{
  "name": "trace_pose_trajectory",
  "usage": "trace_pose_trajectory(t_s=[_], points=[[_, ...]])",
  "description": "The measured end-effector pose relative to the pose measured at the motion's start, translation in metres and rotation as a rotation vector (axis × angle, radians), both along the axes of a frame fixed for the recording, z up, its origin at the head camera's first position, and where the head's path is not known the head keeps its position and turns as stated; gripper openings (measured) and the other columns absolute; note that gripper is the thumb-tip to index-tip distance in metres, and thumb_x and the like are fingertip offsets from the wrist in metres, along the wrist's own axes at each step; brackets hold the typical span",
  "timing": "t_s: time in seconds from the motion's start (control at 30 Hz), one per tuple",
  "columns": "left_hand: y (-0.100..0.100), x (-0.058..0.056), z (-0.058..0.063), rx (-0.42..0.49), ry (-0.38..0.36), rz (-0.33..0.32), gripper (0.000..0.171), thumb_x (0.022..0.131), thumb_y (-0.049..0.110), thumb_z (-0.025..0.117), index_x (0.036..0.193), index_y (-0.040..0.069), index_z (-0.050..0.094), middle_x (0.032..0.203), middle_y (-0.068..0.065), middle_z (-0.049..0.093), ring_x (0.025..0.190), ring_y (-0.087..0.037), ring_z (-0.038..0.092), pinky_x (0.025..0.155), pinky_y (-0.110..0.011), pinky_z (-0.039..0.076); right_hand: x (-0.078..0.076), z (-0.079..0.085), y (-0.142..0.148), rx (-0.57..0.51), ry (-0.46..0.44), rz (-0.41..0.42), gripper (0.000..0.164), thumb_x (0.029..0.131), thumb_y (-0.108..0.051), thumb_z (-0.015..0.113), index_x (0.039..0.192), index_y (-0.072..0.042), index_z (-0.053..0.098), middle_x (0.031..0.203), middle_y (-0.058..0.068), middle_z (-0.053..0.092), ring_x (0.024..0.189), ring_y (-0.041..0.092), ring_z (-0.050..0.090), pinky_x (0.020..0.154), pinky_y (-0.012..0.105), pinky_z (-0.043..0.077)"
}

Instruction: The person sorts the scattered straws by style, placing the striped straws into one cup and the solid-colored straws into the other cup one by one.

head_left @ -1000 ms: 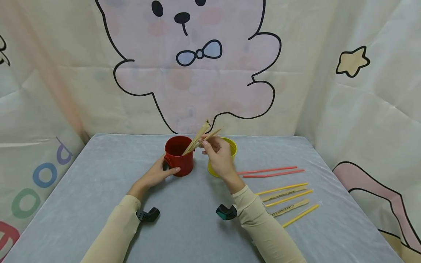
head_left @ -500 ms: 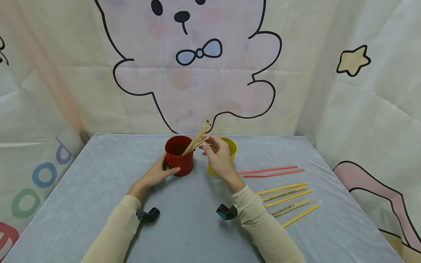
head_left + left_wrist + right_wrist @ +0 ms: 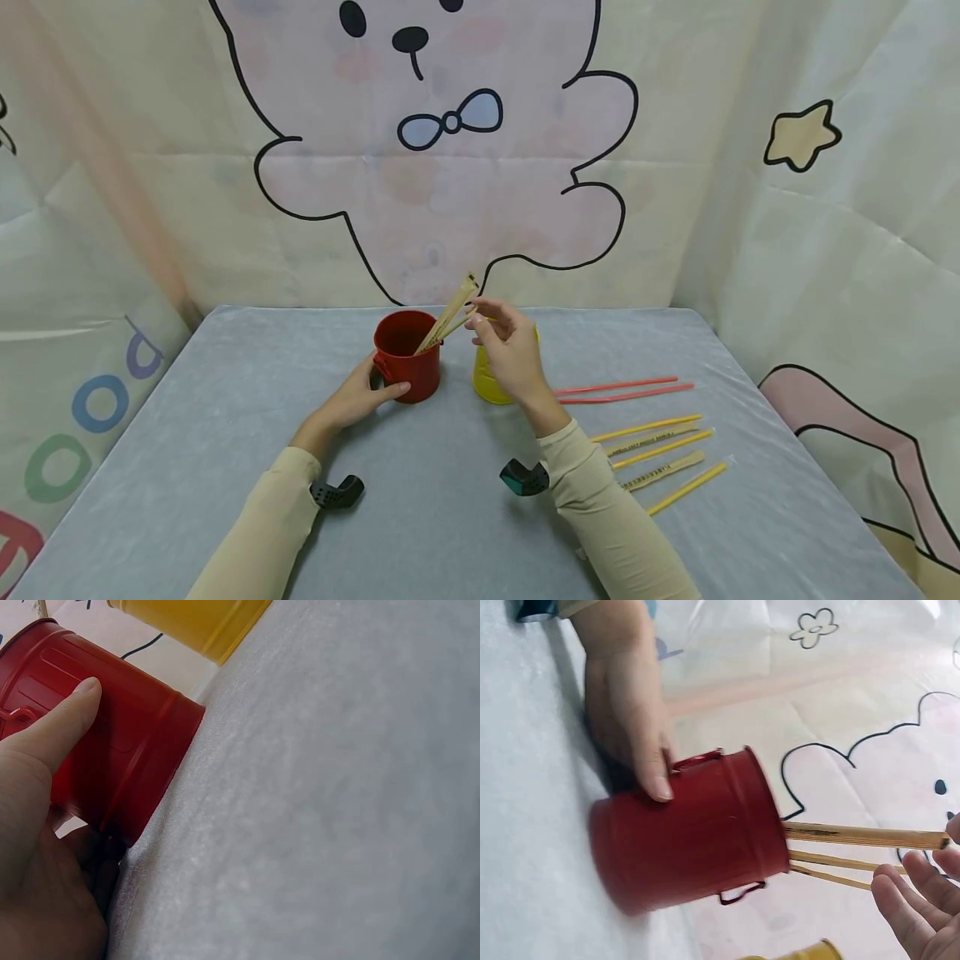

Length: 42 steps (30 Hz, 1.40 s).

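Observation:
A red bucket [image 3: 420,375] with small side handles stands on the cloth-covered table. My left hand [image 3: 362,398] holds its left side, the thumb lying along the front wall. Several tan sticks [image 3: 862,835] with dark printing lean out over the bucket's right rim. Beside their upper ends is my right hand [image 3: 517,354], its fingers spread loosely and not closed on them. In the right wrist view, the fingertips [image 3: 889,881] overlap the ends of the thinner sticks. Partly hidden behind the right hand stands a yellow bucket [image 3: 491,385].
On the right of the table [image 3: 420,517] lie two red straws [image 3: 618,385], several yellow straws [image 3: 663,451] and more tan printed sticks [image 3: 663,471], side by side. The right sleeve [image 3: 611,517] covers some of their near ends. A printed curtain [image 3: 675,233] hangs behind.
The stick my right hand held has come down into the red bucket. My right hand has then loosened and drawn a little to the right, covering more of the yellow bucket. My left hand stays put.

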<state>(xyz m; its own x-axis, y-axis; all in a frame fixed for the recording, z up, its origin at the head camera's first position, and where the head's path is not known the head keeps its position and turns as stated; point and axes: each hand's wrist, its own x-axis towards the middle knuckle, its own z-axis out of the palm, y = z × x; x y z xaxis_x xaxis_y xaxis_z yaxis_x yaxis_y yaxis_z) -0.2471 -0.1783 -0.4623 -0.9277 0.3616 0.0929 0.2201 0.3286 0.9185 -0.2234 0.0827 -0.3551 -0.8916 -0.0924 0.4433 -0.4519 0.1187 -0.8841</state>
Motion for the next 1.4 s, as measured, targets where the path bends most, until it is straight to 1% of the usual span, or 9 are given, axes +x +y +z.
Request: trace_pose_trajectory(t_s=[0.07, 0.2, 0.43, 0.6, 0.73, 0.87, 1.03, 1.13, 1.4], points=[[-0.001, 0.0, 0.0, -0.01, -0.004, 0.004, 0.07, 0.095, 0.028, 0.071, 0.153, 0.014, 0.035, 0.158, -0.011, 0.041, 0.152, -0.033, 0.029, 0.124, -0.062, 0.021, 0.001, 0.004, 0.004, -0.001, 0.004, -0.021, 0.025, 0.103, -0.008, 0.055, 0.125, 0.002, 0.063, 0.118, 0.021, 0.068, 0.096, 0.016, 0.07, 0.084, 0.046, 0.062], [-0.001, 0.001, 0.0, -0.023, -0.017, 0.021, 0.07, 0.095, 0.029, 0.071, 0.153, 0.013, 0.036, 0.157, -0.011, 0.042, 0.151, -0.033, 0.03, 0.123, -0.062, 0.022, 0.004, 0.013, 0.011, -0.024, 0.021, -0.038, 0.025, 0.103, -0.007, 0.056, 0.125, 0.004, 0.063, 0.119, 0.023, 0.068, 0.096, 0.011, 0.068, 0.085, 0.049, 0.061], [0.0, 0.001, 0.002, -0.014, -0.019, 0.027, 0.071, 0.095, 0.029, 0.071, 0.154, 0.014, 0.034, 0.158, -0.01, 0.041, 0.151, -0.033, 0.029, 0.124, -0.062, 0.021, 0.009, 0.04, 0.031, -0.068, 0.086, -0.057, 0.024, 0.103, -0.005, 0.055, 0.122, 0.006, 0.063, 0.117, 0.024, 0.066, 0.096, 0.012, 0.067, 0.079, 0.027, 0.061], [0.001, 0.0, 0.003, -0.008, -0.01, 0.036, 0.071, 0.094, 0.026, 0.072, 0.153, 0.013, 0.035, 0.157, -0.011, 0.042, 0.151, -0.033, 0.03, 0.124, -0.061, 0.021, 0.016, 0.05, 0.058, 0.04, 0.139, -0.034, 0.024, 0.102, -0.005, 0.055, 0.12, 0.008, 0.064, 0.112, 0.005, 0.07, 0.097, 0.009, 0.067, 0.078, 0.019, 0.058], [0.002, 0.0, 0.002, -0.012, -0.014, 0.028, 0.07, 0.094, 0.026, 0.072, 0.153, 0.012, 0.036, 0.156, -0.012, 0.043, 0.15, -0.033, 0.031, 0.124, -0.059, 0.022, 0.022, 0.042, 0.089, 0.108, 0.149, 0.0, 0.022, 0.101, -0.001, 0.056, 0.117, 0.011, 0.064, 0.106, -0.013, 0.069, 0.096, 0.005, 0.068, 0.077, 0.019, 0.058], [0.001, 0.0, 0.001, -0.006, -0.018, 0.027, 0.069, 0.094, 0.025, 0.072, 0.152, 0.011, 0.037, 0.156, -0.012, 0.044, 0.15, -0.033, 0.032, 0.124, -0.059, 0.022, 0.027, 0.03, 0.118, 0.201, 0.124, 0.044, 0.021, 0.101, -0.001, 0.055, 0.117, 0.008, 0.065, 0.106, -0.017, 0.07, 0.097, 0.006, 0.068, 0.08, 0.018, 0.057], [0.001, 0.001, 0.002, -0.007, -0.017, 0.021, 0.07, 0.095, 0.025, 0.072, 0.153, 0.011, 0.035, 0.157, -0.012, 0.043, 0.149, -0.033, 0.032, 0.123, -0.06, 0.023, 0.033, 0.016, 0.151, 0.367, 0.032, 0.133, 0.022, 0.102, -0.003, 0.055, 0.12, 0.003, 0.066, 0.11, -0.017, 0.069, 0.099, 0.003, 0.068, 0.088, 0.014, 0.054], [-0.001, 0.002, 0.003, -0.006, -0.007, 0.022, 0.07, 0.095, 0.025, 0.071, 0.153, 0.01, 0.035, 0.157, -0.014, 0.042, 0.149, -0.034, 0.032, 0.123, -0.061, 0.023, 0.033, 0.006, 0.167, 0.455, -0.034, 0.171, 0.023, 0.103, -0.007, 0.055, 0.122, 0.001, 0.066, 0.113, -0.01, 0.07, 0.099, 0.0, 0.067, 0.09, 0.014, 0.054], [0.001, 0.003, 0.004, -0.026, -0.009, 0.022, 0.072, 0.095, 0.028, 0.071, 0.155, 0.013, 0.034, 0.159, -0.012, 0.04, 0.151, -0.033, 0.03, 0.123, -0.062, 0.022, 0.038, -0.015, 0.202, 0.612, -0.164, 0.274, 0.029, 0.103, -0.011, 0.056, 0.129, 0.0, 0.062, 0.126, 0.022, 0.067, 0.11, -0.003, 0.065, 0.09, 0.018, 0.055]])
